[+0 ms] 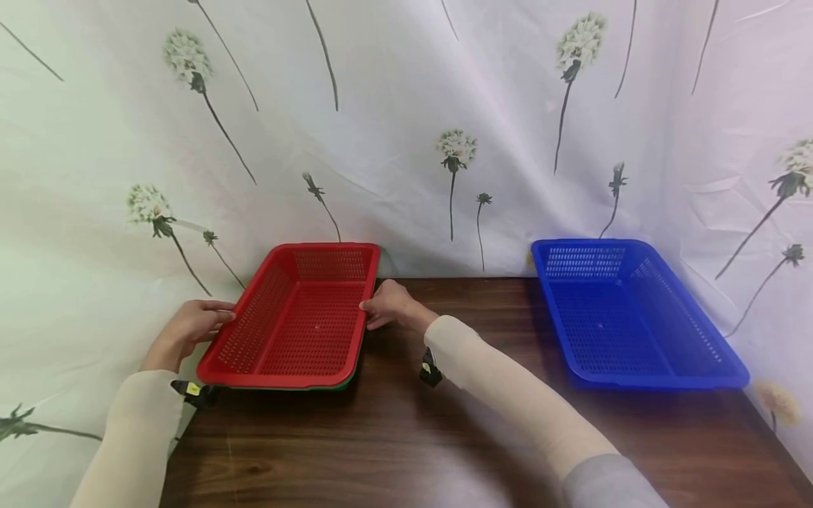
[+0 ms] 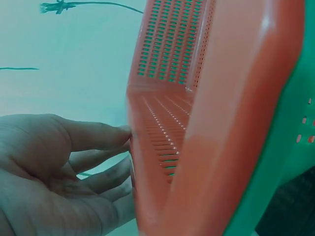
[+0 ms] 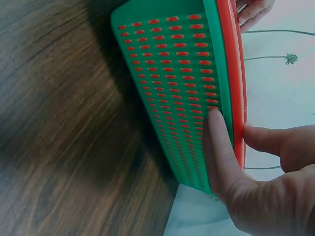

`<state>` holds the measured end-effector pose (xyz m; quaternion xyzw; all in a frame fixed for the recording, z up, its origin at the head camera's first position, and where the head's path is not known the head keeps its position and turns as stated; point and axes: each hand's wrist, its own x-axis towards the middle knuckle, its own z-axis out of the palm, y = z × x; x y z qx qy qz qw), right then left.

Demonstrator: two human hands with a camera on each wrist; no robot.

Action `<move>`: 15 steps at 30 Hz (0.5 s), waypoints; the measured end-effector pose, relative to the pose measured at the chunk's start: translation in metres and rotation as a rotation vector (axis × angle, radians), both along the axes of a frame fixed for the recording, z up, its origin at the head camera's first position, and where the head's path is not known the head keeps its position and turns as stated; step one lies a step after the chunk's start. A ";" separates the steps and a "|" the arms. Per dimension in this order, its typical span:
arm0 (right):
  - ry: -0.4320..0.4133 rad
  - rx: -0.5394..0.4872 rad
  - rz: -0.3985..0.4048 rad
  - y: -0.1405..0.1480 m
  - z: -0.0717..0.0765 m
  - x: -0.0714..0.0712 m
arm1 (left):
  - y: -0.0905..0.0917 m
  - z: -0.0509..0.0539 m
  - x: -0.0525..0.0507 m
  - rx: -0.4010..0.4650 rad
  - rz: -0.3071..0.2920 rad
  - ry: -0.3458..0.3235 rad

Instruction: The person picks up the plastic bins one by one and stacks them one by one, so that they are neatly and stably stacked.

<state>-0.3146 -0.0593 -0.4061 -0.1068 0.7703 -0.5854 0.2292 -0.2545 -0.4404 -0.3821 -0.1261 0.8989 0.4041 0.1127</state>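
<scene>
A red perforated plastic basket [image 1: 317, 326] sits nested in a green basket [image 3: 167, 78]; in the head view only a green sliver shows under the red rim. My left hand [image 1: 193, 326] touches the red basket's left rim with its fingertips, fingers fairly straight; some are partly hidden behind the rim in the left wrist view. On the opposite side, my right hand [image 1: 392, 305] pinches the rims, one digit on the red edge and a finger against the green wall, as the right wrist view shows.
A blue perforated basket [image 1: 610, 331] stands on the right of the dark wooden table [image 1: 356, 451]. White cloth [image 1: 394, 141] printed with dandelions hangs close behind the table and along both sides.
</scene>
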 end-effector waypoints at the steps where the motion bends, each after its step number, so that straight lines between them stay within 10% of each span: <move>1: -0.008 -0.010 0.003 0.000 0.000 0.000 | 0.000 -0.001 0.000 -0.004 0.004 0.005; 15: -0.043 0.000 0.077 0.025 0.002 0.001 | 0.015 -0.004 0.006 0.083 -0.025 0.033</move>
